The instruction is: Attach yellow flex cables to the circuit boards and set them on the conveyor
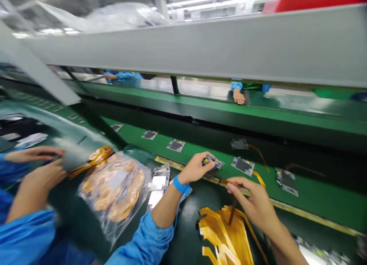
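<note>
My left hand (196, 168), with a blue band at its wrist, grips a small circuit board (214, 161) by its edge, above the near edge of the green conveyor belt. Just to the right, my right hand (254, 202) is closed in a pinch on a brownish flex cable (233, 211), whose strip hangs below the fingers. Whether the cable touches the board I cannot tell. Under my right hand lies a pile of orange flex cables (226, 234). Several boards lie under and beside my left forearm, among them a board with a white patch (159, 177).
Boards lie along the green belt (200, 150), a few with orange cables, such as one board (243, 165). A clear bag (117, 184) of orange cables lies left. A co-worker's hands (43, 169) are beside it. Another person's hand (238, 97) rests across the line. A grey shelf (200, 47) spans above.
</note>
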Available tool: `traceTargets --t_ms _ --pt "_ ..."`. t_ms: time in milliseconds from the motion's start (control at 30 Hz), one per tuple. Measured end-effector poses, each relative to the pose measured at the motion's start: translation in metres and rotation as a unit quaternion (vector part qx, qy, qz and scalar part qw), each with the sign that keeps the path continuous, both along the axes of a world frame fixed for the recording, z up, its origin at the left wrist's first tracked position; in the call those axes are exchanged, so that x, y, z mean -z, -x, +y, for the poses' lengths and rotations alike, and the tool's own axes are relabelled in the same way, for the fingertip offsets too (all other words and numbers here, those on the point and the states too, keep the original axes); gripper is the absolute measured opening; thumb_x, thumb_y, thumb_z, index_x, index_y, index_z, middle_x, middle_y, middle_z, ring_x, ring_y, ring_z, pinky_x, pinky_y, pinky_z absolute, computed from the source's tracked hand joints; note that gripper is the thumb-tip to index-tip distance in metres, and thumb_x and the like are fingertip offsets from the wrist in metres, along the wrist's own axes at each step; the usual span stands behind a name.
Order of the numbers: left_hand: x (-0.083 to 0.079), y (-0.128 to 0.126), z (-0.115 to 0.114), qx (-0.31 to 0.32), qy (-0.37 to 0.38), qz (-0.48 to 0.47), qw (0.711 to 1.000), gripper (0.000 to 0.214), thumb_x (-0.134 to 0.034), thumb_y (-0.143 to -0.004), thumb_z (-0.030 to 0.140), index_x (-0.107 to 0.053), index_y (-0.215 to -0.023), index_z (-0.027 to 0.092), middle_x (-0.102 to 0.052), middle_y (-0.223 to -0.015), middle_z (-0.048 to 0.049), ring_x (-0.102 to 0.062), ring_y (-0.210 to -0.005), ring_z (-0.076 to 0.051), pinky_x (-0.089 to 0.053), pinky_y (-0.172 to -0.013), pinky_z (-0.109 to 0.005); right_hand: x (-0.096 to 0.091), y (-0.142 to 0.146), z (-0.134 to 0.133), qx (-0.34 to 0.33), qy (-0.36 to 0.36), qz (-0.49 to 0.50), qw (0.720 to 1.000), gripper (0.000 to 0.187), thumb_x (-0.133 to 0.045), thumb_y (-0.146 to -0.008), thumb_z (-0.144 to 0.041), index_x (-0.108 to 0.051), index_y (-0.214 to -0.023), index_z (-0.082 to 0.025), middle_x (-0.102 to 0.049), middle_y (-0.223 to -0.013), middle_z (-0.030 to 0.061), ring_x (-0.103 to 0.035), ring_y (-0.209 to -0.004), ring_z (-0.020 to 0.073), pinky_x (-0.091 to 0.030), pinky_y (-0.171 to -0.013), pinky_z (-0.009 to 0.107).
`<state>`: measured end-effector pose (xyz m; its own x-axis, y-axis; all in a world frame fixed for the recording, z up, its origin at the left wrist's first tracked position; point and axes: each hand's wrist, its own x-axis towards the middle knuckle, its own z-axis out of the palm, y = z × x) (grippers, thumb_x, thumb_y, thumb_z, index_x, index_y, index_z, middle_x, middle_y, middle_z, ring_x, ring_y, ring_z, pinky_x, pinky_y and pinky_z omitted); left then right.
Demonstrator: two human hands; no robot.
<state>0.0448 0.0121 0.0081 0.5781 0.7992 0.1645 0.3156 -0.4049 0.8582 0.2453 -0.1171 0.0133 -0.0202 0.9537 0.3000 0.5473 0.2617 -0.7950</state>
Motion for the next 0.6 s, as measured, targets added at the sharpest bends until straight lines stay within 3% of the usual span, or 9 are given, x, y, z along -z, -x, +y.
traceTargets --t_ms 133,300,600 --pt "-0.006 -0.005 -0.009 0.014 0.054 -0.043 0.998 0.017 -0.061 -0.09 0.031 -0.067 -0.093 0.015 -0.069 -0.081 -0.0024 -0.062 -0.074 -0.017 -0.049 -0.071 -0.027 -0.004 -0.002 0.001 0.052 -0.07 -0.017 0.996 0.016 -0.057 -0.1 -0.03 -0.068 -0.091 -0.022 -0.074 -0.09 0.0061 -0.071 -0.08 0.0186 -0.058 -0.071 0.028" --pt "-0.013 -0.014 -0.023 0.018 0.019 -0.035 0.999 0.013 -0.057 -0.092 0.024 -0.068 -0.092 0.017 -0.073 -0.088 -0.003 -0.067 -0.082 -0.018 -0.051 -0.079 -0.028 -0.007 0.006 0.0 0.03 -0.118 -0.069 0.99 0.01 -0.055 -0.101 -0.02 -0.064 -0.097 -0.023 -0.074 -0.114 0.0106 -0.07 -0.11 0.0233 -0.057 -0.093 0.039" --pt "-0.014 -0.015 -0.028 0.019 -0.023 0.002 1.0 0.018 -0.055 -0.096 0.029 -0.069 -0.099 0.02 -0.076 -0.095 -0.005 -0.07 -0.087 -0.02 -0.052 -0.081 -0.03 -0.01 0.01 -0.001 0.018 -0.121 -0.065 0.99 0.015 -0.051 -0.103 -0.02 -0.063 -0.095 -0.024 -0.076 -0.099 0.0081 -0.068 -0.12 0.0251 -0.058 -0.092 0.038"
